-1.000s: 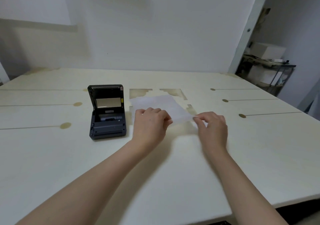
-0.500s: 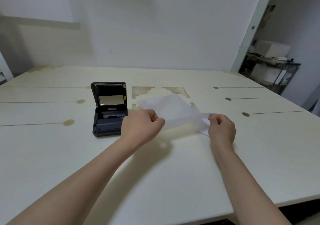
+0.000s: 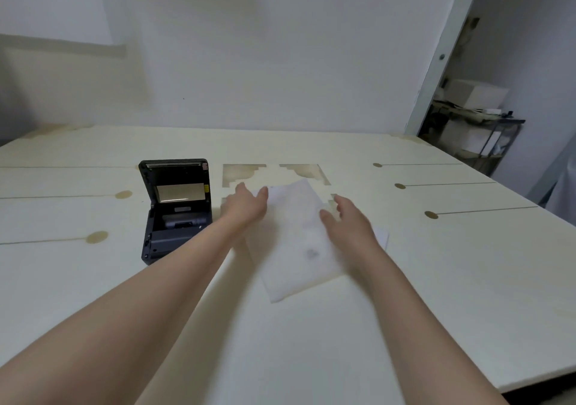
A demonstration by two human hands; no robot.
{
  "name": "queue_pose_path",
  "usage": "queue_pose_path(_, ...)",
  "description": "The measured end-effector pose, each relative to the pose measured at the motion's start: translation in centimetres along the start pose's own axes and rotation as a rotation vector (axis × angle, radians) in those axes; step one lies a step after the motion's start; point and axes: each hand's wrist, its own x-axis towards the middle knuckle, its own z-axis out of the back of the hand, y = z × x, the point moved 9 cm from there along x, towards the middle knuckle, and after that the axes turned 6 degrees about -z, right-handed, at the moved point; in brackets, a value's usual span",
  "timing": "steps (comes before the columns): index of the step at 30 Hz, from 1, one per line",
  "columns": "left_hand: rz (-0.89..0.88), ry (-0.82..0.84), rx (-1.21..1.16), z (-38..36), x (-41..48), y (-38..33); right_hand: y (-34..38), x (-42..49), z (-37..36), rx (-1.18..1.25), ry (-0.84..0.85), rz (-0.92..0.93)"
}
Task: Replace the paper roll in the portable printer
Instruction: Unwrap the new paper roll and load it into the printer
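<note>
Dark printer with its lid up on my desk, thin white paper lying flat beside it, my left hand and right hand spread wide, gripping nothing

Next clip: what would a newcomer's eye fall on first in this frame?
First, the two bare forearms reaching in from the bottom edge, the left hand and right hand spread open over a thin white sheet lying mid-table. Next, the dark portable printer just left of the sheet, with its lid raised. The pale table bears brownish dots and lines.
</note>
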Motion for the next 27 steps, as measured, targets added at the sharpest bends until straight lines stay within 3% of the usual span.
queue_pose_path(8, -0.03, -0.036, -0.199, 0.1, 0.1, -0.2, -0.2, 2.1, -1.3, 0.165, 0.138, -0.087)
queue_pose_path(17, -0.319, -0.121, -0.401, 2.3, -1.9, -6.3, 1.5, 3.0, -0.7, 0.223, 0.17, -0.136)
queue_pose_path(22, -0.329, -0.202, -0.424, 3.5, -2.1, -6.4, 2.5, 2.3, -1.8, 0.157, 0.219, -0.053)
queue_pose_path(27, -0.295, -0.332, -0.462, 4.8, -2.8, -5.2, 4.1, 2.7, 0.2, 0.033, 0.014, 0.036)
